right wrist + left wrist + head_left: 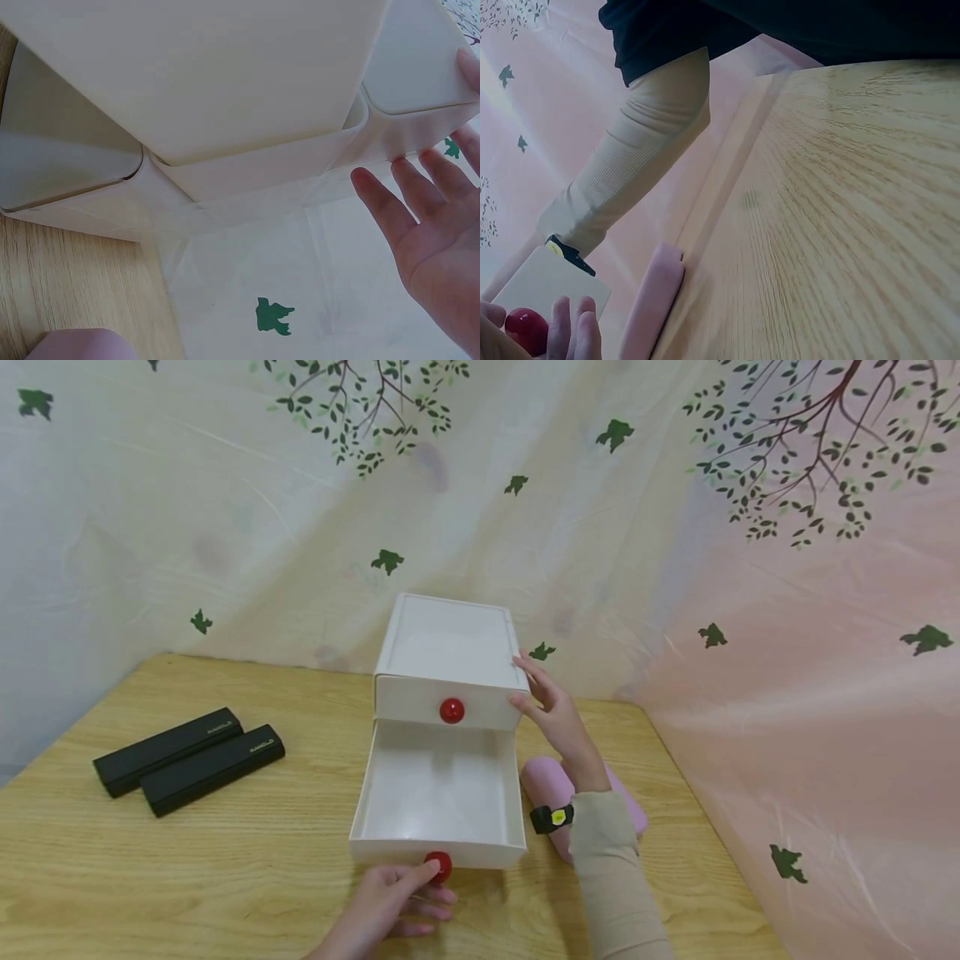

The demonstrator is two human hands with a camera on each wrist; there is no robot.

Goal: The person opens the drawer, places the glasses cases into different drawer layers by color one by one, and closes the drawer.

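Note:
A white two-drawer box [457, 639] stands on the table. Its upper drawer [408, 697] is closed, with a red knob [452, 710]; its lower drawer [438, 785] is pulled far out and holds nothing. At the front, my left hand [386, 897] pinches the lower drawer's red knob [438, 867], thumb on top; the knob [526, 331] also shows beside the fingers in the left wrist view. My right hand [553, 714] rests against the box's upper right front corner, fingers nearly straight along the side. The right wrist view shows this hand [439, 217] beside the white box [420, 60].
Two long black cases [172, 747] lie side by side on the left of the table [300, 877]. Pink rounded objects [547, 781] lie under the right forearm, beside the drawer. A leaf-printed curtain [315, 568] hangs behind and to the right.

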